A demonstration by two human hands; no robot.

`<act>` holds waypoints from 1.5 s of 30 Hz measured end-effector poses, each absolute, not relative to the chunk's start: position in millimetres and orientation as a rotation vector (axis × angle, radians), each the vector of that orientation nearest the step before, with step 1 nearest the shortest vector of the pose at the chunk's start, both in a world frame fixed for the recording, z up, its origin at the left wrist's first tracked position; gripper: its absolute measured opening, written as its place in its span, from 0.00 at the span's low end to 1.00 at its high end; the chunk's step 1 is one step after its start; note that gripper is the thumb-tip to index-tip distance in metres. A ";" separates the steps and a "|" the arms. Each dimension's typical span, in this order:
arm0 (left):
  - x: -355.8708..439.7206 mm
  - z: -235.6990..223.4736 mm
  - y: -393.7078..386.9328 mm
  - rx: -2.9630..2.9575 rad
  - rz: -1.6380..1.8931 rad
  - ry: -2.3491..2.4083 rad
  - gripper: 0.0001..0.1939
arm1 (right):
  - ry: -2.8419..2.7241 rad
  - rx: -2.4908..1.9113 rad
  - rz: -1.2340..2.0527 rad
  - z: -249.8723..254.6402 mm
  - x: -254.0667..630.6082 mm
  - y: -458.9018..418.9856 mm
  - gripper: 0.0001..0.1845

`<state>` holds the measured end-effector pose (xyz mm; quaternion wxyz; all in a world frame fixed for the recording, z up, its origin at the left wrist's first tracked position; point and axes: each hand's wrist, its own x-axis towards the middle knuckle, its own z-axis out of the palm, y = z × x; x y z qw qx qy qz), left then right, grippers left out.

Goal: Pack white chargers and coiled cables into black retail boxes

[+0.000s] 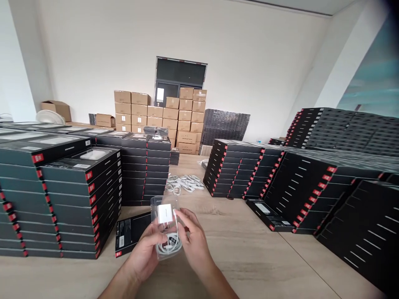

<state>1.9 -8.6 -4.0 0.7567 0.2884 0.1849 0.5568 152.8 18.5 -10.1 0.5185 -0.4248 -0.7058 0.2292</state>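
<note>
My left hand point(146, 251) grips a clear plastic tray point(156, 204) from below and the left. In the tray sit a white charger block point(165, 213) and a coiled white cable point(170, 245). My right hand point(192, 237) is closed on the tray's right side, with its fingertips at the charger and cable. A flat black box point(131, 232) lies on the wooden table point(249, 257) just left of my hands.
Tall stacks of black boxes with red tabs stand at the left point(81, 199), centre point(146, 170) and right point(311, 187). Loose white cables point(183, 182) lie beyond my hands. One black box point(269, 216) lies flat at the right. Cardboard cartons point(162, 116) are piled against the far wall.
</note>
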 end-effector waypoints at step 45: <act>-46.2 -24.8 21.7 2.154 0.732 1.643 0.35 | -0.748 -0.838 1.321 -3.2 210.2 44.7 0.17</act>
